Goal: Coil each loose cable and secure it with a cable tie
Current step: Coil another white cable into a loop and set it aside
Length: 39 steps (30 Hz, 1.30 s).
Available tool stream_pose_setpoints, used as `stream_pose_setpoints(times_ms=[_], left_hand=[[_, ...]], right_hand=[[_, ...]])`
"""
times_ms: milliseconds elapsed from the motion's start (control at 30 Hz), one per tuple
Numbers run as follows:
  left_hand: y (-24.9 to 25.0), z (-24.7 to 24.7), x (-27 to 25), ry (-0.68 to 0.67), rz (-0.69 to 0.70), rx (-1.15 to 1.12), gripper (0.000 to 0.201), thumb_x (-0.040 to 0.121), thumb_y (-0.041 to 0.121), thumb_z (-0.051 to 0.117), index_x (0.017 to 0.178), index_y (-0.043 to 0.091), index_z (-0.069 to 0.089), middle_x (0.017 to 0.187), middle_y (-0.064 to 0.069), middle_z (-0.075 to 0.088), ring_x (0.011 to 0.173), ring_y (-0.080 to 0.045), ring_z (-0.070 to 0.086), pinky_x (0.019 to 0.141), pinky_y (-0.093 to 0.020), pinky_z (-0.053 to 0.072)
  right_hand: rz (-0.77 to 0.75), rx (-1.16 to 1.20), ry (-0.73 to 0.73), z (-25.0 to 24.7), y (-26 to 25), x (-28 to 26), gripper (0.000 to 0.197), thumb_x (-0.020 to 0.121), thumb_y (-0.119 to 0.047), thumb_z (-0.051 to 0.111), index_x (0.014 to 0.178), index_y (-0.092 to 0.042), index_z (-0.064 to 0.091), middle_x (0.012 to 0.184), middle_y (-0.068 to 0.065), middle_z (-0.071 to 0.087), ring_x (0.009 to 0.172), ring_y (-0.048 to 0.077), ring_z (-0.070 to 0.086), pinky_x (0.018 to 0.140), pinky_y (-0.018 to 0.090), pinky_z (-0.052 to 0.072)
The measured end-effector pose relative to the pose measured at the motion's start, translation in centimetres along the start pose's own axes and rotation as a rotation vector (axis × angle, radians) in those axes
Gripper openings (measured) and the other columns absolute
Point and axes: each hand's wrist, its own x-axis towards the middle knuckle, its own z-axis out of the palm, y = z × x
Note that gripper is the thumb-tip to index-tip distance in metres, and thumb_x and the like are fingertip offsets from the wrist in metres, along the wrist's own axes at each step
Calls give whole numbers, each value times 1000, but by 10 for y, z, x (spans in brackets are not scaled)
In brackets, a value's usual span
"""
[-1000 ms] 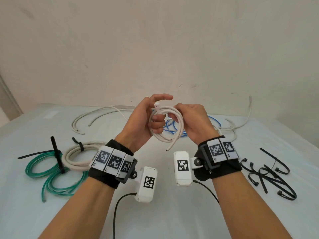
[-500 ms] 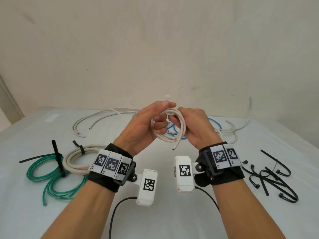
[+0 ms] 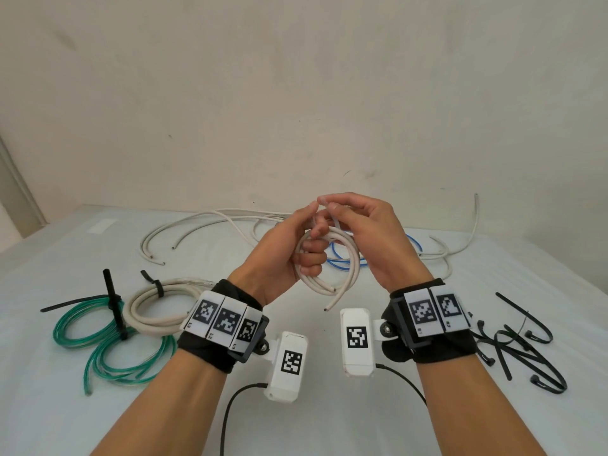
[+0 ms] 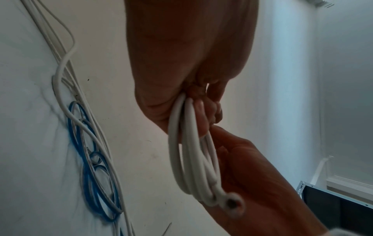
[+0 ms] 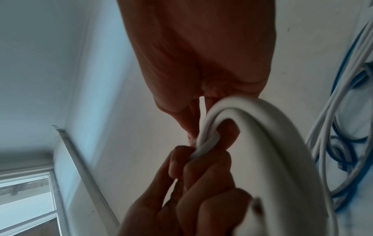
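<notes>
A white cable coil hangs in the air between both hands above the table. My left hand grips the coil's left side, with its fingers curled through the loops. My right hand is raised over the top of the coil and pinches the thin tail of a white cable tie. The tie's band wraps the coil's strands just above the left fingers. One cut end of the cable points down toward me.
At the left lie a green coil and a beige coil, each bound with a black tie. Loose white cables and a blue cable lie at the back by the wall. Several black cable ties lie at the right.
My right hand has risen from the coil's right side to its top and now pinches the tie's tail. The left hand keeps its grip on the coil.
</notes>
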Motion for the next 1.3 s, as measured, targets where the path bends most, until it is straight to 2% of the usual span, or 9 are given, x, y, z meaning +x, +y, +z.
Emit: stream_pose_setpoints(times_ms=[167, 333, 500, 600, 700, 833, 933, 1133, 1300], left_hand=[[4, -2, -1, -54, -4, -105, 37, 101, 32, 33, 67, 17, 39, 67, 1, 18, 50, -12, 12, 47, -24, 16], [3, -2, -2, -101, 32, -96, 37, 104, 32, 39, 71, 15, 45, 68, 0, 19, 51, -12, 13, 51, -26, 15], [3, -5, -2, -122, 56, -91, 40, 107, 35, 39, 74, 14, 48, 70, -1, 19, 52, -11, 16, 53, -26, 17], [2, -5, -2, -119, 50, -65, 41, 107, 36, 40, 73, 14, 47, 71, -1, 16, 52, -12, 15, 52, -26, 18], [1, -5, -2, -113, 48, -52, 39, 106, 34, 41, 73, 14, 44, 71, -2, 15, 52, -12, 14, 51, -26, 17], [2, -6, -2, -114, 40, -44, 37, 105, 31, 39, 73, 13, 41, 70, -2, 15, 52, -12, 14, 50, -25, 18], [3, -7, -2, -100, 20, -11, 38, 104, 31, 39, 70, 14, 40, 69, -1, 15, 51, -12, 12, 50, -26, 16], [4, -6, -2, -65, -33, -10, 38, 102, 31, 41, 67, 15, 38, 67, 0, 13, 51, -12, 9, 47, -25, 14], [5, -10, -2, -65, -84, -27, 37, 98, 32, 44, 65, 16, 37, 63, 2, 13, 49, -11, 9, 46, -25, 11]], right_hand=[[-13, -22, -95, -6, -8, -2, 19, 103, -8, 60, 113, -5, 75, 94, 13, 78, 90, 20, 76, 93, 37, 58], [-35, -145, -81, -12, -17, -2, 16, 100, -8, 64, 105, -10, 80, 97, 11, 79, 91, 17, 73, 101, 47, 56], [-70, -213, -97, -16, -20, -3, 15, 99, -8, 65, 102, -11, 80, 95, 13, 79, 96, 28, 75, 95, 44, 59], [-86, -243, -86, -13, -18, -2, 18, 98, -9, 66, 94, -20, 81, 90, 11, 79, 86, 19, 74, 89, 41, 58], [-80, -252, -79, -13, -17, -2, 20, 98, -9, 67, 92, -23, 81, 92, 13, 78, 86, 18, 73, 92, 46, 59], [-76, -252, -73, -14, -16, -2, 17, 97, -8, 67, 95, -19, 81, 95, 15, 78, 97, 32, 74, 94, 51, 58], [-64, -249, -83, -14, -16, -2, 16, 97, -6, 68, 96, -15, 80, 95, 19, 77, 93, 30, 74, 93, 51, 60], [-33, -173, -83, -16, -14, -1, 11, 94, -1, 71, 98, -8, 79, 93, 21, 78, 87, 28, 76, 81, 32, 62], [-69, -193, -120, -18, -10, 0, 8, 91, -2, 76, 98, -2, 74, 92, 23, 76, 93, 39, 75, 91, 46, 63]])
